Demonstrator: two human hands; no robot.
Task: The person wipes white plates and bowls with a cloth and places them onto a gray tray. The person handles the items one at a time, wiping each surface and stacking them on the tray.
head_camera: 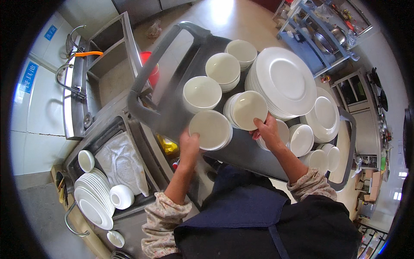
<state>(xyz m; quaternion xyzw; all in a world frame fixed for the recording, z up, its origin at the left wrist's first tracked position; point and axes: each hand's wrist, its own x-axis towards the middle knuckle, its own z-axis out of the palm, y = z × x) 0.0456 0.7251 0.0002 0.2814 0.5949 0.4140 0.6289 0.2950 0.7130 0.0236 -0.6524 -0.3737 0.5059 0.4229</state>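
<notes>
My left hand (190, 144) grips the near side of a stack of white bowls (211, 129), its thumb on the rim. My right hand (269, 132) has its thumb over the rim of another bowl stack (248, 108), with fingers beneath. Both stacks are at the near edge of a dark grey cart (171, 115); whether they touch its top I cannot tell. Behind them are three more groups of white bowls (222, 68). A tall, tilted pile of white plates (284, 79) stands right of these. Several bowls (301, 139) sit beyond my right wrist.
A second group of plates (323, 113) lies near the cart's right handle (348, 155). At left, a dark tub (121, 121) holds a white cloth (124, 162), plates (93, 197) and bowls. Steel sinks (113, 74) line the wall. A blue trolley (299, 48) stands far right.
</notes>
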